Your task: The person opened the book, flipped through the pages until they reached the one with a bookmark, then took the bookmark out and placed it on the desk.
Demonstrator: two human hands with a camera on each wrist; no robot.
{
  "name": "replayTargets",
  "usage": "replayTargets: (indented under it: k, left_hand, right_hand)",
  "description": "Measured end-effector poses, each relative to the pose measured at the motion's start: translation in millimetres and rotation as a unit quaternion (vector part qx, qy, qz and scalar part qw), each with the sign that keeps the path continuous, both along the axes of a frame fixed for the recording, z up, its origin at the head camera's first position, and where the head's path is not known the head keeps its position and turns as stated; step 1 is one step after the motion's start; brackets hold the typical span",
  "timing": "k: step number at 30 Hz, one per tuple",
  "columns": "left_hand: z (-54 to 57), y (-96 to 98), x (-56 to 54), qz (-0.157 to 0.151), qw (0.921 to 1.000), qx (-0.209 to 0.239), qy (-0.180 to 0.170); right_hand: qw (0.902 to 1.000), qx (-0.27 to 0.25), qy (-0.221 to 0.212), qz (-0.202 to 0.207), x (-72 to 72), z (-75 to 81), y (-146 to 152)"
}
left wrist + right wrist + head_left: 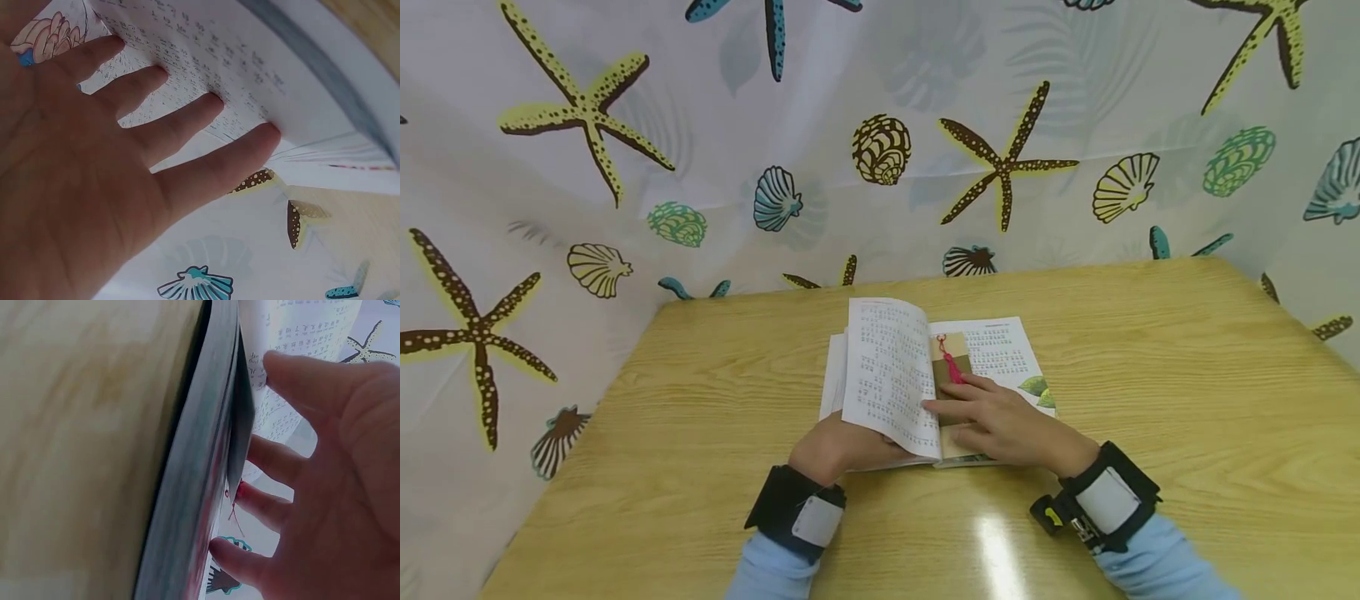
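An open book (1037, 367) lies on the table, with one printed page (887, 358) standing up and curving to the left. My left hand (835, 446) is partly hidden behind that page; in the left wrist view its straight, spread fingers (219, 153) touch printed paper. On the right-hand page lies a tan and brown bookmark (942, 392) with a pink tassel (952, 367). My right hand (1011, 421) rests over the bookmark and page, its fingers extended. In the right wrist view the fingertips are at the bookmark card (242, 425) and the book's edge.
The book is on a light wooden table (715, 400). Behind and to the left hangs a white cloth (820, 108) printed with starfish and shells. Both wrists wear black straps, the right strap (1131, 475) with a small device beside it.
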State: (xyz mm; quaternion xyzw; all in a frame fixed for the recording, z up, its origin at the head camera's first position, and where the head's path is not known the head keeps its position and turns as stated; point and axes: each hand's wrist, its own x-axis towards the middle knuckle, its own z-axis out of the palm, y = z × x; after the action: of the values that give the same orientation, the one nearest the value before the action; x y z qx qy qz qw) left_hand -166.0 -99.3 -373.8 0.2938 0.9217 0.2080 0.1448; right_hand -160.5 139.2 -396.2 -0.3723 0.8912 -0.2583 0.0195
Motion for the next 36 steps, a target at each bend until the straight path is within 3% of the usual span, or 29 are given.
replayTargets:
  k: [5,8,10,12,15,17,18,19,20,21,23,25,27,29,36]
  left_hand:
    - [0.1,0.4,-0.4,0.007,0.9999,-0.012,0.003]
    - [2.8,-3.3,1.8,0.056,0.9983,0.012,0.009]
    - [7.4,-7.3,2.3,0.088,0.9942,0.031,0.052]
    - [14.0,-11.6,1.8,0.126,0.9827,0.054,0.125]
    - [25.7,-15.8,-0.4,0.178,0.9526,0.096,0.227]
    - [31.7,-17.1,-1.3,0.205,0.9334,0.135,0.262]
    - [33.4,-17.0,-1.6,0.205,0.9301,0.147,0.267]
    - [34.0,-16.3,-2.0,0.192,0.9325,0.147,0.268]
    - [33.3,-15.1,-2.3,0.171,0.9400,0.132,0.264]
    - [31.5,-13.3,-2.4,0.143,0.9524,0.106,0.248]
    - [25.0,-8.3,-2.6,0.072,0.9799,0.037,0.183]
    - [16.8,-2.6,-2.0,0.019,0.9952,-0.031,0.091]
    - [9.4,2.0,-1.0,0.005,0.9972,-0.073,0.011]
    - [4.9,4.9,-0.5,0.014,0.9957,-0.086,-0.033]
    - [4.8,4.2,0.7,0.038,0.9950,-0.074,-0.055]
  right_hand:
    - [0.9997,0.003,0.019,0.016,-0.2,-1.2,0]
    - [0.9996,0.000,0.021,0.018,0.5,-1.6,1]
    - [0.9995,-0.003,0.026,0.020,1.2,-1.8,1]
    - [0.9994,-0.007,0.027,0.021,1.8,-2.2,2]
    - [0.9991,-0.010,0.031,0.027,1.5,-2.2,3]
    - [0.9990,-0.010,0.033,0.027,1.2,-2.2,3]
    - [0.9989,-0.009,0.036,0.028,0.7,-2.2,3]
    - [0.9988,-0.008,0.039,0.029,0.3,-2.2,3]
    - [0.9987,-0.007,0.041,0.029,0.1,-2.2,3]
    - [0.9988,-0.006,0.039,0.029,0.2,-2.3,3]
    - [0.9989,-0.004,0.036,0.029,0.2,-2.2,3]
    - [0.9991,-0.003,0.031,0.028,0.8,-2.2,3]
    - [0.9993,-0.001,0.027,0.027,0.8,-2.6,4]
    - [0.9994,0.000,0.022,0.026,0.8,-2.1,4]
    - [0.9995,-0.019,-0.027,0.005,0.2,8.1,11]
